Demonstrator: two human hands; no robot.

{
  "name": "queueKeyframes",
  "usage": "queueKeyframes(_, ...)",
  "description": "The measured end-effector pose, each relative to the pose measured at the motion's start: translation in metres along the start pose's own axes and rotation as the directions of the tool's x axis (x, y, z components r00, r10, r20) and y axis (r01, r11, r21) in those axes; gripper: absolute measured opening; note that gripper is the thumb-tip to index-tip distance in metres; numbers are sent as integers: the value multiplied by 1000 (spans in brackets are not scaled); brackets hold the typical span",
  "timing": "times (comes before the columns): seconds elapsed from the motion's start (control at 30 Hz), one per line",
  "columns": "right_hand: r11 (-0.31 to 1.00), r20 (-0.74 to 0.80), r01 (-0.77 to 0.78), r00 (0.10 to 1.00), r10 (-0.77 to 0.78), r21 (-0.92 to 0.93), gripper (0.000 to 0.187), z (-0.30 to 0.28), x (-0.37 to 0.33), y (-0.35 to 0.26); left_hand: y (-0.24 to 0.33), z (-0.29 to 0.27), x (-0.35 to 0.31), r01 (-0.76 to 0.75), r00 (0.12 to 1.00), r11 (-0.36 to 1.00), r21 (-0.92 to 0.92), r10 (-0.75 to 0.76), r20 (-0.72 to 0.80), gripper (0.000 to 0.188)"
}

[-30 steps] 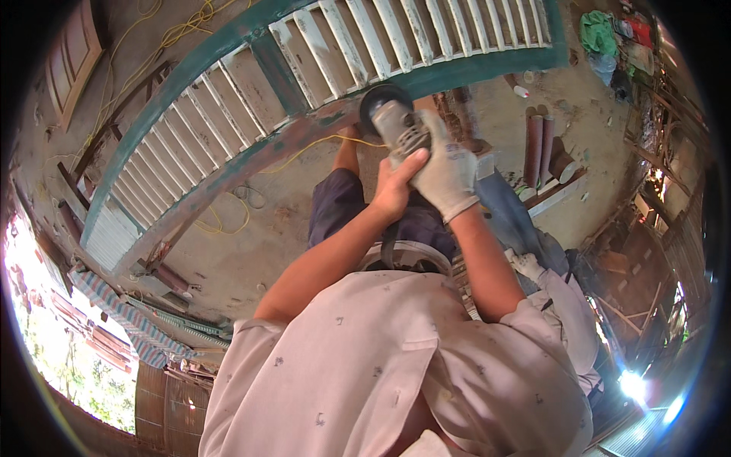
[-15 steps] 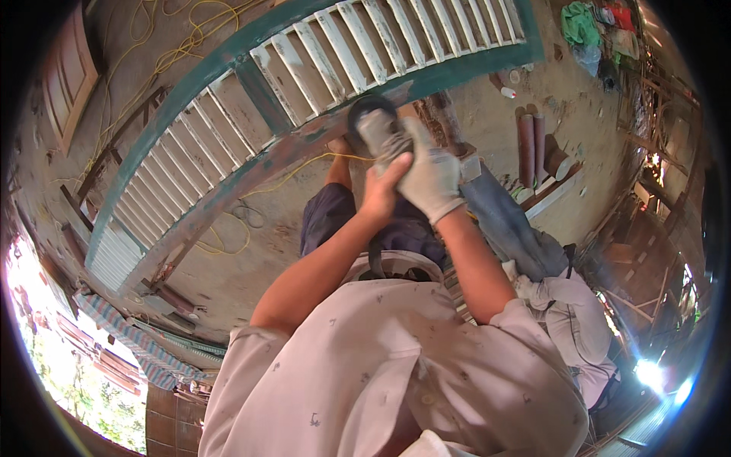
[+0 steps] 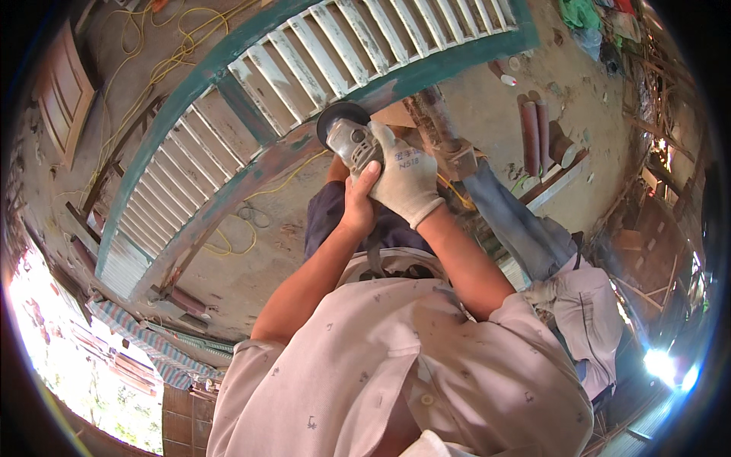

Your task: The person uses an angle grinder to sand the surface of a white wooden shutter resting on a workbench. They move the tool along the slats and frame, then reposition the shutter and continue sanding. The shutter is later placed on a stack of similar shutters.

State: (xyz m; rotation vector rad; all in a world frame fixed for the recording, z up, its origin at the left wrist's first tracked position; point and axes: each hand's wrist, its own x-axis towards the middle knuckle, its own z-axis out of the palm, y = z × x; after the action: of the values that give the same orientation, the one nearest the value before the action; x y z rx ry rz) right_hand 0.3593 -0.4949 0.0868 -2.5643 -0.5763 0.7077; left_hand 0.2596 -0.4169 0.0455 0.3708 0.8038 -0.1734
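My left hand, bare, is closed round the rear of an angle grinder with a grey body. My right hand, in a pale work glove, grips the same tool from its right side. The grinder's dark round disc is against or just over the near rail of a long louvered shutter; the exact contact is hidden. That shutter has a green painted frame, worn to bare brownish patches along the near rail, and whitish slats with flaking paint.
A person in jeans is close on my right. Yellow cable lies looped on the floor at far left, near a wooden panel. Brown cylindrical pieces stand at right; a green bag lies far right.
Both hands have shifted left along the shutter's near rail with the grinder. More of the gloved hand's back now shows.
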Motion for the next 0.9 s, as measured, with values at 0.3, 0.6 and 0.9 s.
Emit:
queueKeyframes(0.3, 997, -54, -73, 996, 73, -6, 85, -27, 12, 41, -16, 34, 31, 22, 999, 995, 97, -25, 26, 61)
queueKeyframes(0.6, 984, -48, -171, 984, 169, -43, 84, -67, 26, 78, -31, 78, 66, 90, 994, 984, 154, -100, 53, 58)
queueKeyframes(0.9, 993, 56, -115, 992, 117, -28, 71, -49, 19, 62, -34, 56, 46, 26, 999, 999, 23, -25, -24, 69)
